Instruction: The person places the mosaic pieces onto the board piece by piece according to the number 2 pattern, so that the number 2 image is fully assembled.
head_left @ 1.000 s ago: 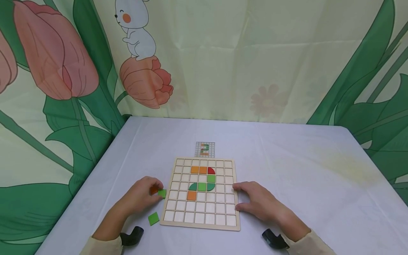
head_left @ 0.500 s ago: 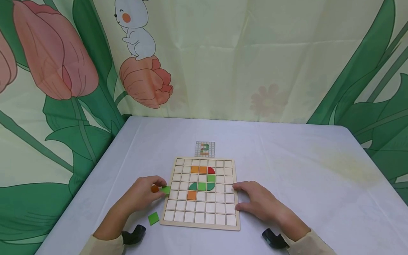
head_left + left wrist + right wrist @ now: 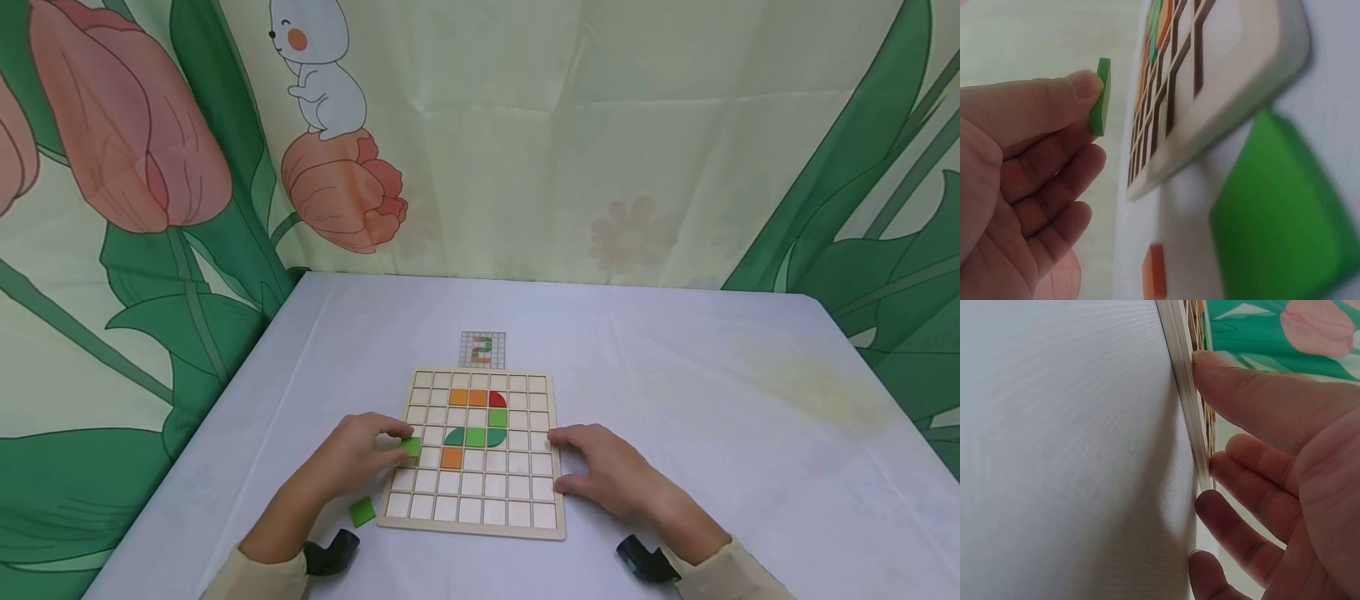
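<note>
My left hand (image 3: 351,457) pinches a green square tile (image 3: 1103,100) between thumb and fingers, over the left edge of a wooden grid board (image 3: 470,528). On the board lie orange squares (image 3: 452,457), a red quarter-round tile (image 3: 497,400), green squares (image 3: 475,437) and dark green quarter-round tiles (image 3: 454,437). My right hand (image 3: 611,473) rests at the board's right edge, thumb and fingertips touching the rim, fingers relaxed. A loose green square tile (image 3: 1282,215) lies by the board's near left corner. An orange tile (image 3: 1154,272) lies on the table, hidden behind my left hand in the head view.
A small pattern card (image 3: 483,350) with a coloured grid figure lies just beyond the board's far edge. A white cloth (image 3: 675,375) covers the table. Behind it hangs a printed curtain (image 3: 525,167) with tulips and a white animal.
My left hand has moved right with the green tile, from beside the board to over its left columns. The orange tile by that hand has gone out of sight. My right hand stays put.
</note>
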